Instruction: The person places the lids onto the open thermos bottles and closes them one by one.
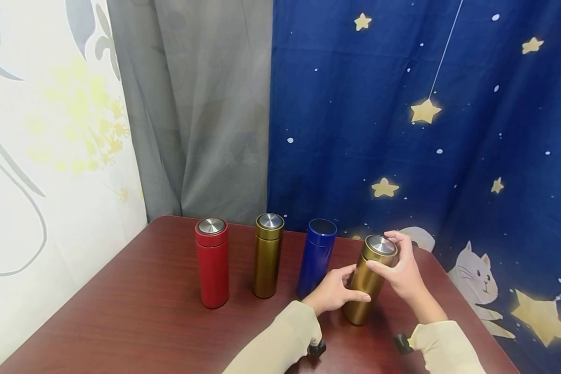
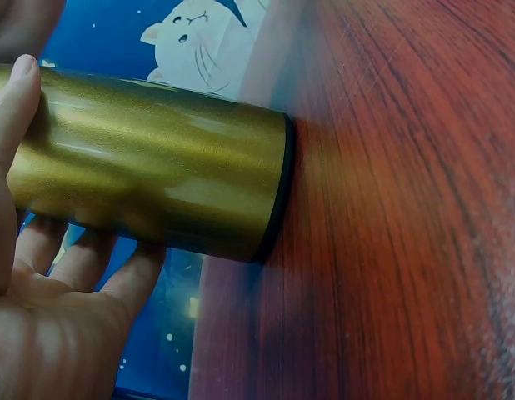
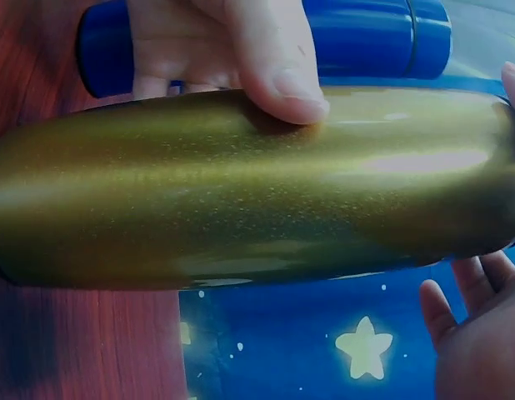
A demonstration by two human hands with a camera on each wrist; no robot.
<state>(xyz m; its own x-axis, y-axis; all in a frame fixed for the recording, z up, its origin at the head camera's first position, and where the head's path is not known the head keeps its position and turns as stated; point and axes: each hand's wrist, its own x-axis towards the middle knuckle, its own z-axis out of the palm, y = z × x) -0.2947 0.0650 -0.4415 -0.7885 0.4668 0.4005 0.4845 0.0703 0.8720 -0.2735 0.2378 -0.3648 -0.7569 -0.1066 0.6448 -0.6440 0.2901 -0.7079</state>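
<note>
Nearest the right side of the head view, a gold thermos bottle [image 1: 366,283] with a silver-topped lid stands slightly tilted. My left hand [image 1: 333,292] holds its body from the left, thumb across the front and fingers behind. My right hand [image 1: 405,274] grips the lid from the right, thumb in front and fingers at the back of the rim. In the left wrist view the dark base ring [image 2: 280,187] is right at the tabletop. The right wrist view shows the left thumb [image 3: 295,96] pressing the gold body.
A blue thermos [image 1: 317,257] with a dark top stands just left of the held bottle, partly behind my left hand. Further left are a second gold thermos [image 1: 267,265] and a red thermos [image 1: 213,270]. The brown wooden table [image 1: 135,306] ends at curtains [image 1: 224,130].
</note>
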